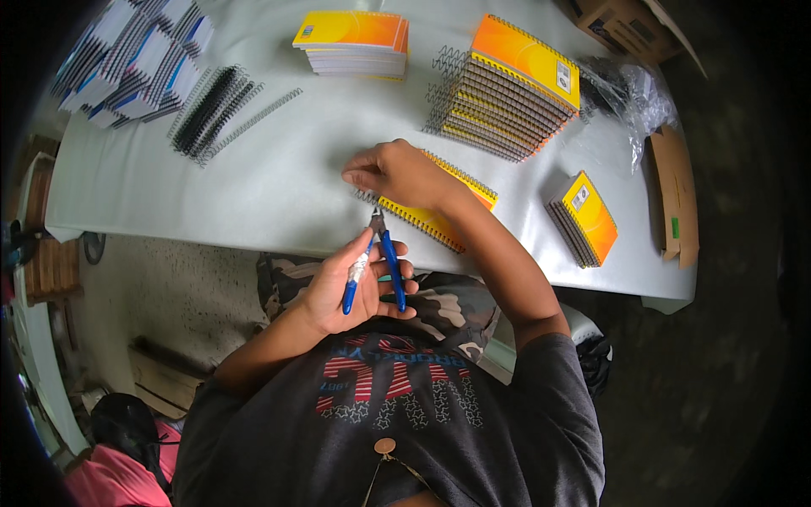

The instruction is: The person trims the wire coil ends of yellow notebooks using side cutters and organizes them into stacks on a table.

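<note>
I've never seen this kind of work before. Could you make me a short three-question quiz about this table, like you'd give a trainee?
1. Which hand holds the blue-handled pliers?
2. True or false: the loose dark coils lie to the left of the tall stack of yellow notebooks.
3. Which of these is the right hand nearest to?
a) a cardboard box
b) a yellow spiral notebook
c) clear crumpled plastic

Key:
1. The left hand.
2. True.
3. b
</note>
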Demonstrator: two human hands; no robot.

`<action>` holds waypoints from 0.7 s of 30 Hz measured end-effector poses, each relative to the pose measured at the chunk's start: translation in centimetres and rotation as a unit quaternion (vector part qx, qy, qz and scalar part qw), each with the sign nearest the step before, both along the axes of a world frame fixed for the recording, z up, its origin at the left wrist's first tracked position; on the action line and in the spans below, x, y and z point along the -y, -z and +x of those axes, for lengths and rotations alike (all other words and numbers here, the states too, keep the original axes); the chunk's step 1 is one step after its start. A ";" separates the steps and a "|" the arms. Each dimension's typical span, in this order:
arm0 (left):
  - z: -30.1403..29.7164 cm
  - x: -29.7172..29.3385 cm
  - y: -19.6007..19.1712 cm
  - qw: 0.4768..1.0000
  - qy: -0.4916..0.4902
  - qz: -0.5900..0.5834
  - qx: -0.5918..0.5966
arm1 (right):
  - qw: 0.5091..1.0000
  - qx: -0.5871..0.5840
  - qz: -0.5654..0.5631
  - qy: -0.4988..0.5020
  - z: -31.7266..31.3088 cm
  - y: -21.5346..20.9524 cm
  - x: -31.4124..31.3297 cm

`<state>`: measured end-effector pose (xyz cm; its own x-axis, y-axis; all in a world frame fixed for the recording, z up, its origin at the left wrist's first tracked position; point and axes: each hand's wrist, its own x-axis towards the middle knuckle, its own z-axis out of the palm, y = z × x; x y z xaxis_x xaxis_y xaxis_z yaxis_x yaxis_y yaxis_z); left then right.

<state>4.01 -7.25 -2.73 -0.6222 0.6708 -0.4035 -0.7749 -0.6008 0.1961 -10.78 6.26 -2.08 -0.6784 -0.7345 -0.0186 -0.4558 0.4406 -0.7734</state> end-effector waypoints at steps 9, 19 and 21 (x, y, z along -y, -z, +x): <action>-0.7 0.2 2.4 1.000 -0.012 0.009 -0.020 | 1.000 -0.009 0.001 0.009 0.0 1.5 0.0; -1.2 -0.3 0.3 0.996 -0.007 -0.084 0.028 | 1.000 0.010 0.020 -0.002 -0.1 0.7 -0.2; -1.4 -0.3 0.1 0.994 -0.014 -0.110 0.025 | 0.999 0.032 0.001 0.013 -0.1 0.9 -0.3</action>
<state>2.58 -6.92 -2.86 -0.6145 0.5460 -0.5695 -0.7709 -0.5691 0.2861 -10.90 6.57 -2.96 -0.6944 -0.7168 -0.0630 -0.3945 0.4524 -0.7998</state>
